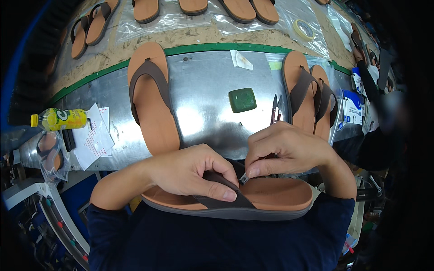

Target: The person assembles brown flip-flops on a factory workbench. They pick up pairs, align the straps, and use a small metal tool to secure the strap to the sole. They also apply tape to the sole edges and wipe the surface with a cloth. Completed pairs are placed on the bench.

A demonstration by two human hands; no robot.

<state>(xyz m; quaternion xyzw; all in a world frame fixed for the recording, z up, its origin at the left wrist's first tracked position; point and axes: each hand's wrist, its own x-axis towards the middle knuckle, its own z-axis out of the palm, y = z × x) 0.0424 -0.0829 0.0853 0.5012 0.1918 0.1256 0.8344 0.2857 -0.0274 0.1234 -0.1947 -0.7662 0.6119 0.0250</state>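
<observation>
A flip-flop (280, 192) with a tan footbed, dark sole and dark brown strap lies sideways close against my body. My left hand (199, 174) grips its strap, thumb on the near side and fingers curled over it. Pinched in my right hand (282, 151) is a small tool with a shiny metal tip (244, 179); its body is mostly hidden by the fingers, so I cannot tell its kind. The tip is at the strap near the toe post. Beyond my left hand, another flip-flop (158, 131) rests on the metal worktop (203, 99).
A green square block (242, 100) and pointed metal snips (275, 110) lie mid-table. A pair of flip-flops (300, 95) stands at right. At left are a yellow bottle (61, 119) and paper sheets (92, 140). Tape (304, 30) sits beyond the green edge (199, 49); another person's arm (368, 83) reaches in.
</observation>
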